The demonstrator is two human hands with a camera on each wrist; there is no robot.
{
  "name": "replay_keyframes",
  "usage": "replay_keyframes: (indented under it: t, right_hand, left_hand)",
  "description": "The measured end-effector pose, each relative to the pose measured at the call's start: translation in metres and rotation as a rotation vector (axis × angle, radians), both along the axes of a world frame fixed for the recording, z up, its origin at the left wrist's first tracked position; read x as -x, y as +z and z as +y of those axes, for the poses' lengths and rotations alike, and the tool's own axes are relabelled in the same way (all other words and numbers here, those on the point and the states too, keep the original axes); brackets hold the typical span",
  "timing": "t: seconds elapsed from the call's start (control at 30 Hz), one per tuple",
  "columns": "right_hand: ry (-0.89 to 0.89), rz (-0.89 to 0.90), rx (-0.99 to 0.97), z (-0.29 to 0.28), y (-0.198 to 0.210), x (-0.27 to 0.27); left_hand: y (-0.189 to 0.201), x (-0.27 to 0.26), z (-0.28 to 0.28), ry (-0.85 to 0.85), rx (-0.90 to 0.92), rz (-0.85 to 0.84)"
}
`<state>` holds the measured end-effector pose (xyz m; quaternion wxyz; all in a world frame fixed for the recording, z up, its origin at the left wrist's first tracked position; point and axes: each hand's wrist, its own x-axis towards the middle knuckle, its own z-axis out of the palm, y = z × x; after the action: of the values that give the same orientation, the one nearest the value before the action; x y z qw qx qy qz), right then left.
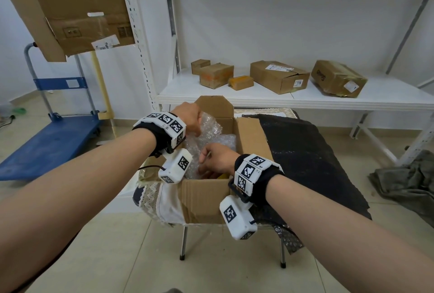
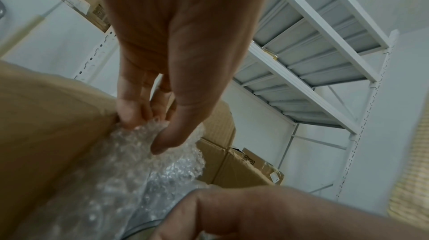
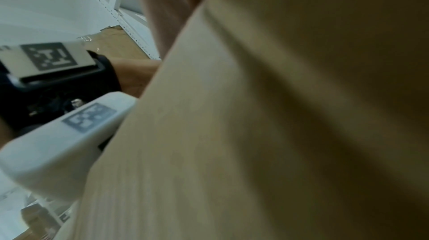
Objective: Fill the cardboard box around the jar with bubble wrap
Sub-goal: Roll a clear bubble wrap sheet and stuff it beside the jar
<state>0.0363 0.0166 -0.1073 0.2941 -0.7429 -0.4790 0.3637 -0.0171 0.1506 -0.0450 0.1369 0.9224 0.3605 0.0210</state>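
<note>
An open cardboard box stands on a small stool, with crumpled clear bubble wrap filling it. My left hand is over the box's far left corner and pinches the wrap's top edge between thumb and fingers. The wrap hangs from that hand down along the box wall. My right hand is lower, inside the box near its front wall, its fingers curled down into the wrap. A small yellow patch shows under it; the jar is hidden. Cardboard fills the right wrist view.
A black sheet drapes over the stool to the right of the box. Behind is a white shelf with several cardboard boxes. A blue trolley stands at the left, and a grey cloth lies on the floor at the right.
</note>
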Motion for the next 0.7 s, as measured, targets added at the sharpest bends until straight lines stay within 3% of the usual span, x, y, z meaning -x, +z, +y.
replay_keyframes:
  t: [0.17,0.27,0.43,0.53,0.7]
  right_hand:
    - [0.025,-0.023,0.063,0.0007,0.0022,0.0027]
    - [0.092,-0.165,0.099,-0.0001,0.0048,0.0026]
    - [0.165,-0.325,0.188,0.0001,0.0059,0.0073]
    - [0.15,-0.29,0.167,-0.0015,0.0066,0.0087]
    - [0.095,-0.186,0.094,-0.004,0.0058,0.0084]
  left_hand:
    - [-0.0002,-0.0029,0.0005,0.002,0.004,0.04]
    - [-0.0028,-0.0068,0.0045,-0.041,-0.004,0.103]
    - [-0.0089,-0.0081,0.0068,-0.185,-0.088,0.405]
    - [-0.0079,-0.0067,0.0068,-0.212,-0.172,0.54]
    - [-0.0042,-0.0058,0.0087,-0.252,-0.087,0.541]
